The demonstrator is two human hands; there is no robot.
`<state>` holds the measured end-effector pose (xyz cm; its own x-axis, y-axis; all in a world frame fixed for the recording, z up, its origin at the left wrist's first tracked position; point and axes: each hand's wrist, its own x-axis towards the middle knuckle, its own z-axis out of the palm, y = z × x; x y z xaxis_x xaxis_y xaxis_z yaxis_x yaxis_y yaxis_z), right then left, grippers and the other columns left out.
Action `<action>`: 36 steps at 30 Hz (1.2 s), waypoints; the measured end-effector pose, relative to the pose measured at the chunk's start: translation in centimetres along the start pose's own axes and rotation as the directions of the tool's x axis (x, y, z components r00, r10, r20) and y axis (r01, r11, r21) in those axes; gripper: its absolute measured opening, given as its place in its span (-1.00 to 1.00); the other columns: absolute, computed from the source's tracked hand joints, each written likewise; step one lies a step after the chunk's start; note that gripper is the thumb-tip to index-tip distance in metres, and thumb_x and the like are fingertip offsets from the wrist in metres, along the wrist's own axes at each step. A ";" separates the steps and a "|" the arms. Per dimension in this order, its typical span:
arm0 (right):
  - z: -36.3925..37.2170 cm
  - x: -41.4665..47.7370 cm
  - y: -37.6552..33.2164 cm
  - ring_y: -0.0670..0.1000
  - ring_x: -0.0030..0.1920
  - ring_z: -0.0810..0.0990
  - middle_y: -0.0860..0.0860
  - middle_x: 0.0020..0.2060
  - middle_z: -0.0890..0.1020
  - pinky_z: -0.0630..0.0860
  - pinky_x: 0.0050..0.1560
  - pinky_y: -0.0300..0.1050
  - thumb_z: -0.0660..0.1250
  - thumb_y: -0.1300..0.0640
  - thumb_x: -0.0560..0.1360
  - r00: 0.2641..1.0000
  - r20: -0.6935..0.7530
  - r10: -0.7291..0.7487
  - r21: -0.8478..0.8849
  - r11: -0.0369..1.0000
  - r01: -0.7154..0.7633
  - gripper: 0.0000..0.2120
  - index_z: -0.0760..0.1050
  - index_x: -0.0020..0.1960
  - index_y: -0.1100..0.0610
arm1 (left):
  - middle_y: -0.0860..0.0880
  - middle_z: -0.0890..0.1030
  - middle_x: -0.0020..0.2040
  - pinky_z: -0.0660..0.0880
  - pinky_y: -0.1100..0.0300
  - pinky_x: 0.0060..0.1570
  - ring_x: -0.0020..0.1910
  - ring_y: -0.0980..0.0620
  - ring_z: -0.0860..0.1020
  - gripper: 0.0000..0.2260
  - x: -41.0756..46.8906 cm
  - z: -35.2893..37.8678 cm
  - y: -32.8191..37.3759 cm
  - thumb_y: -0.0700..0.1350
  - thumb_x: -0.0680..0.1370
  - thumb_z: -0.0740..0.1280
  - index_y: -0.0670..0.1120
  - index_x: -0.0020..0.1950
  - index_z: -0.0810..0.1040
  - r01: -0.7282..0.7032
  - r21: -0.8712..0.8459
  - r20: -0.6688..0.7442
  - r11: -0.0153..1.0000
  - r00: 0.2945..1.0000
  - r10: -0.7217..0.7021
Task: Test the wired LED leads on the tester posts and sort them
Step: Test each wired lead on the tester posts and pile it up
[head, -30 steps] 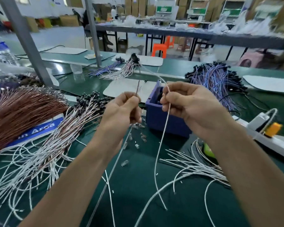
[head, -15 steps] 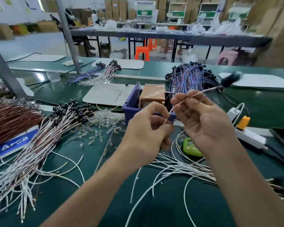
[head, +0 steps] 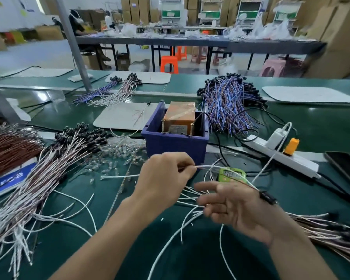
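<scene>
My left hand (head: 166, 178) pinches the bare wire ends of one thin LED lead (head: 220, 171), in front of the blue bin. The lead runs right, past the back of my right hand (head: 236, 207), to its black head (head: 268, 197). That hand hovers over loose white wires (head: 190, 201) with its fingers spread and straight, gripping nothing. The orange tester box (head: 179, 118) stands inside the blue bin (head: 174, 144), with two brass posts (head: 191, 129) rising at its front. No lead touches the posts.
A pile of white-brown leads with black heads (head: 59, 158) lies left, beside a copper-brown bundle (head: 8, 150). Blue-purple leads (head: 228, 106) lie behind right, more brown leads (head: 331, 233) at right. Clear LEDs (head: 117, 156), a green timer (head: 231, 174) and a power strip (head: 281, 154) surround the bin.
Both hands have dropped toward the table in front of the bin. My right hand has let go of the lead and spread its fingers; my left hand still pinches the wire ends.
</scene>
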<state>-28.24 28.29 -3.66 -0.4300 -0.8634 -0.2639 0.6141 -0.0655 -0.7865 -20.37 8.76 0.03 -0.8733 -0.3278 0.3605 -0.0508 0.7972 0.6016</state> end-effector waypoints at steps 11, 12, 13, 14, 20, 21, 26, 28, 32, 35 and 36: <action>-0.6 0.4 0.8 0.08 0.24 0.63 0.11 0.22 0.66 0.58 0.25 -0.02 0.41 0.42 0.43 0.721 -0.174 -0.671 -0.239 0.739 0.630 -0.47 0.58 0.34 0.07 | 0.19 0.66 -0.27 0.54 0.09 -0.18 -0.29 0.17 0.60 -0.80 -2.7 4.5 -1.9 0.18 0.45 0.43 0.08 -0.11 0.67 -0.072 -0.190 0.016 0.979 0.997 0.077; -0.4 0.4 1.2 0.03 0.26 0.63 0.03 0.21 0.68 0.55 0.30 -0.05 0.39 0.47 0.41 0.656 -0.137 -0.742 -0.511 0.620 0.595 -0.44 0.61 0.30 0.01 | 0.19 0.67 -0.23 0.55 0.07 -0.18 -0.28 0.17 0.61 -0.80 -2.8 4.8 -2.1 0.17 0.45 0.43 0.09 -0.05 0.65 -0.103 -0.216 0.016 0.971 0.994 0.109; -0.1 0.5 1.7 -0.03 0.29 0.60 -0.07 0.22 0.67 0.49 0.36 -0.12 0.38 0.46 0.39 0.635 -0.044 -0.771 -0.746 0.448 0.492 -0.39 0.60 0.30 -0.07 | 0.17 0.68 -0.20 0.55 0.07 -0.18 -0.28 0.17 0.61 -0.79 -3.0 5.0 -2.3 0.17 0.46 0.43 0.10 -0.01 0.64 -0.144 -0.228 0.007 0.963 0.989 0.149; 0.1 0.7 2.2 -0.10 0.33 0.56 -0.18 0.24 0.65 0.43 0.39 -0.22 0.37 0.42 0.38 0.655 0.061 -0.753 -0.893 0.252 0.373 -0.34 0.57 0.33 -0.14 | 0.15 0.68 -0.18 0.54 0.07 -0.19 -0.27 0.17 0.61 -0.80 -3.1 5.2 -2.5 0.15 0.47 0.44 0.10 0.02 0.63 -0.180 -0.236 -0.006 0.955 0.983 0.184; 0.3 1.3 3.4 -0.15 0.11 0.62 -0.30 0.01 0.68 0.56 0.18 -0.04 0.46 0.21 0.51 0.683 0.024 -0.730 -0.990 0.078 0.117 -0.58 0.60 0.27 -0.19 | 0.25 0.71 -0.12 0.55 0.35 -0.11 -0.15 0.21 0.69 -0.83 -3.3 5.2 -3.6 -0.05 0.46 0.55 0.10 0.02 0.71 -0.129 -0.390 -0.047 0.912 0.992 0.120; 0.3 1.2 3.2 -0.14 0.05 0.63 -0.33 -0.06 0.67 0.58 0.12 -0.01 0.48 0.19 0.52 0.639 0.013 -0.769 -0.991 0.075 0.110 -0.67 0.66 0.18 -0.16 | 0.24 0.71 -0.12 0.54 0.37 -0.10 -0.14 0.20 0.69 -0.84 -3.2 5.2 -3.8 -0.09 0.46 0.56 0.09 0.01 0.73 -0.106 -0.413 -0.043 0.905 0.994 0.097; -0.1 0.4 2.6 -0.12 -0.01 0.63 -0.42 -0.14 0.60 0.60 0.07 -0.01 0.53 0.18 0.46 0.504 -0.093 -0.859 -0.991 0.131 0.040 -0.79 0.73 -0.01 -0.11 | 0.20 0.73 -0.15 0.52 0.40 -0.07 -0.13 0.15 0.69 -0.82 -2.6 5.1 -4.6 -0.22 0.48 0.56 0.08 -0.06 0.77 -0.008 -0.458 -0.053 0.889 0.998 -0.019; 0.0 0.3 2.7 -0.08 -0.01 0.63 -0.41 -0.14 0.59 0.59 0.08 -0.02 0.54 0.18 0.46 0.500 -0.116 -0.858 -0.990 0.141 0.013 -0.80 0.74 -0.03 -0.11 | 0.22 0.73 -0.15 0.53 0.40 -0.05 -0.12 0.19 0.70 -0.82 -2.6 5.1 -4.7 -0.20 0.47 0.56 0.10 -0.09 0.76 0.010 -0.441 -0.047 0.897 0.998 -0.035; -0.3 0.1 2.6 -0.05 -0.09 0.61 -0.32 -0.21 0.65 0.52 -0.01 -0.15 0.52 0.17 0.48 0.471 -0.202 -0.859 -0.978 0.207 -0.043 -0.83 0.74 -0.07 -0.11 | 0.30 0.71 -0.17 0.54 0.39 -0.04 -0.13 0.24 0.68 -0.77 -2.7 4.9 -4.8 -0.14 0.46 0.57 0.22 -0.08 0.71 0.034 -0.348 -0.044 0.937 0.998 -0.053; -0.8 -0.1 2.2 -0.01 -0.25 0.60 -0.23 -0.33 0.67 0.52 -0.18 -0.09 0.49 0.16 0.48 0.424 -0.292 -0.857 -0.955 0.288 -0.075 -0.83 0.74 -0.12 -0.12 | 0.37 0.68 -0.20 0.57 0.33 -0.05 -0.15 0.31 0.66 -0.73 -2.4 4.1 -5.3 -0.07 0.46 0.57 0.32 -0.05 0.67 0.079 -0.268 -0.089 0.960 0.990 -0.106; -0.9 -0.3 2.0 -0.04 -0.26 0.60 -0.23 -0.34 0.67 0.53 -0.18 -0.08 0.49 0.15 0.48 0.407 -0.313 -0.858 -0.948 0.309 -0.078 -0.82 0.73 -0.14 -0.13 | 0.39 0.67 -0.21 0.58 0.29 -0.05 -0.15 0.33 0.65 -0.73 -2.2 3.8 -5.5 -0.03 0.46 0.57 0.36 -0.04 0.65 0.104 -0.225 -0.107 0.969 0.986 -0.130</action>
<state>-27.45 28.84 -5.65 -0.9090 -0.1390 0.3928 -0.4045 0.5211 -0.7516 -19.99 7.06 -6.80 -0.8024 -0.4810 0.3531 -0.0310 0.6245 0.7804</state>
